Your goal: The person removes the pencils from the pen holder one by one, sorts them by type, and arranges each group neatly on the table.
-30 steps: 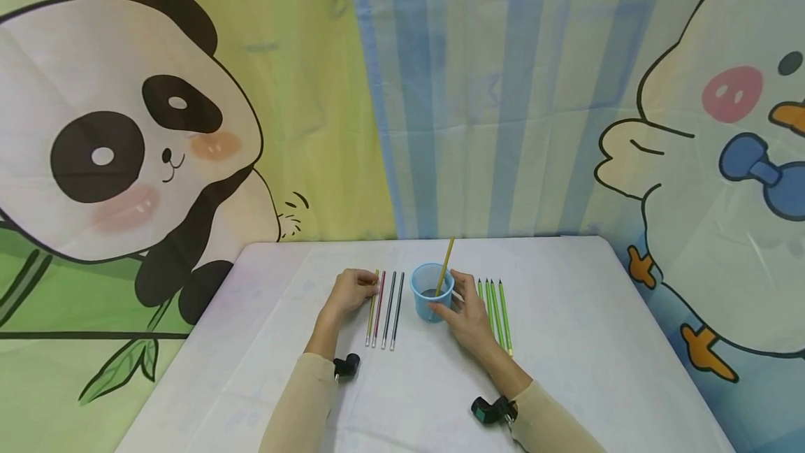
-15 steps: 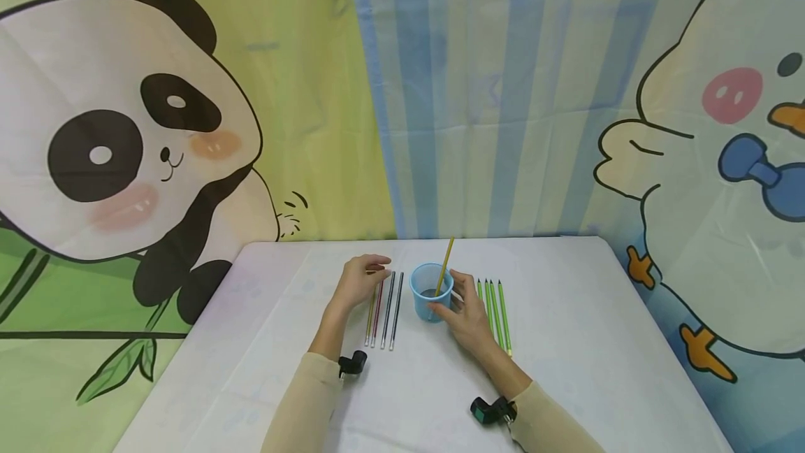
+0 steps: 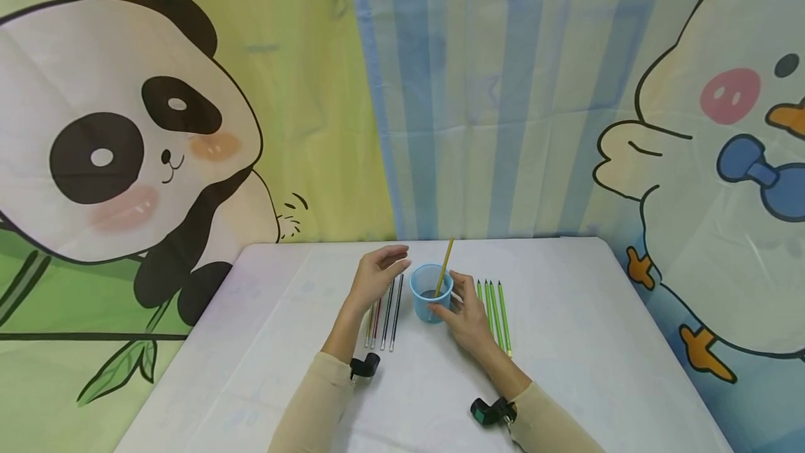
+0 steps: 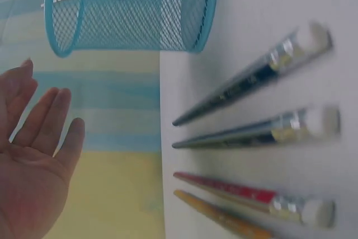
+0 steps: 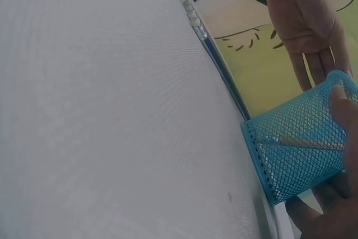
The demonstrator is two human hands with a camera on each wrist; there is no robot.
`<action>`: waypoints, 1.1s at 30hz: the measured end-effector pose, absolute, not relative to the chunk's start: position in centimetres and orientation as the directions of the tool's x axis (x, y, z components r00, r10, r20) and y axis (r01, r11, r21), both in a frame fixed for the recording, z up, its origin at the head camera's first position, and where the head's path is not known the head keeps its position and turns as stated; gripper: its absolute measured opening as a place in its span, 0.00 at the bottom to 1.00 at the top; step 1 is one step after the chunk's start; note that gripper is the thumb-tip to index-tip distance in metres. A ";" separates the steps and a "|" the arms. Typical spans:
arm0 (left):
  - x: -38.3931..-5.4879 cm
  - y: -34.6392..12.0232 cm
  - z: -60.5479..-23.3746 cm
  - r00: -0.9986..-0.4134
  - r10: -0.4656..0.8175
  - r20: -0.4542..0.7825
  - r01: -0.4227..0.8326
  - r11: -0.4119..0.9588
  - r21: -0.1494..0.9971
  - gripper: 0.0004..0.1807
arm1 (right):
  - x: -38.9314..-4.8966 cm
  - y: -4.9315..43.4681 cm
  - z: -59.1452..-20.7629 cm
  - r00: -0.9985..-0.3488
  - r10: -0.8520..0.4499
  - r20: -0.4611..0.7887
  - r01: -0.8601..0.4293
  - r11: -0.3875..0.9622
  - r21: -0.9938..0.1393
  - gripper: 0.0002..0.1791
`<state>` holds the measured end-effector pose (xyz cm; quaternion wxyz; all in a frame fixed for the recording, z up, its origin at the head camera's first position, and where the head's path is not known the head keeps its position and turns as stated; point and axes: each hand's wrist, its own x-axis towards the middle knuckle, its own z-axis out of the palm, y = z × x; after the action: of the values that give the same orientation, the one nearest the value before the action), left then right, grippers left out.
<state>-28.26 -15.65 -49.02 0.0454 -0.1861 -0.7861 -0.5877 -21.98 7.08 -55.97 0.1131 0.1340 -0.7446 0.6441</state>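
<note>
A light-blue mesh pencil holder [image 3: 423,310] stands upright on the table, with one yellow pencil [image 3: 444,264] leaning inside. My right hand [image 3: 468,317] grips the holder's right side, thumb in front; the right wrist view shows the thumb and fingers around the mesh [image 5: 302,149]. Left of the holder, my left hand [image 3: 377,276] is raised over the far ends of a row of pencils, fingers extended and holding nothing. That row has two dark pencils [image 4: 246,132], a red pencil [image 4: 235,187] and a yellow pencil [image 4: 218,214], all with white erasers toward me.
Several green pencils [image 3: 503,317] lie side by side to the right of the holder, close by my right hand and forearm. The white table [image 3: 302,313] ends at a curtain backdrop printed with a panda [image 3: 157,152] and a chick.
My left hand has risen from the yellow and red pencils and moved right and away from me, toward the holder. The right hand and the holder keep their place.
</note>
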 end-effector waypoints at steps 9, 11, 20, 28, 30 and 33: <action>-28.1 -12.7 -48.8 -0.895 0.285 0.343 0.396 0.154 0.905 0.19 | -22.1 7.1 -56.2 -0.939 -0.054 0.339 -0.343 0.129 -0.930 0.45; -28.1 -12.2 -48.7 -0.887 0.298 0.352 0.406 0.143 0.903 0.20 | -22.1 7.0 -56.2 -0.939 -0.052 0.340 -0.344 0.132 -0.930 0.45; -28.2 -11.1 -48.8 -0.879 0.310 0.362 0.422 0.152 0.894 0.20 | -22.2 7.0 -56.1 -0.941 -0.060 0.334 -0.340 0.133 -0.931 0.44; -28.7 -9.9 -48.7 -0.855 0.342 0.391 0.454 0.127 0.882 0.20 | -22.2 7.1 -56.0 -0.944 -0.057 0.326 -0.331 0.122 -0.936 0.44; -28.8 -9.7 -48.7 -0.855 0.349 0.384 0.448 0.126 0.885 0.20 | -22.2 7.1 -56.0 -0.941 -0.056 0.332 -0.337 0.118 -0.934 0.44; -29.0 -9.3 -48.7 -0.862 0.355 0.363 0.434 0.144 0.889 0.21 | -22.1 7.1 -56.1 -0.938 -0.055 0.344 -0.348 0.115 -0.930 0.44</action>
<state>-29.03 -9.35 -48.74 0.0328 -0.2610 -0.7556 -0.5998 -22.10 7.12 -56.10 0.1123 0.1365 -0.7383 0.6509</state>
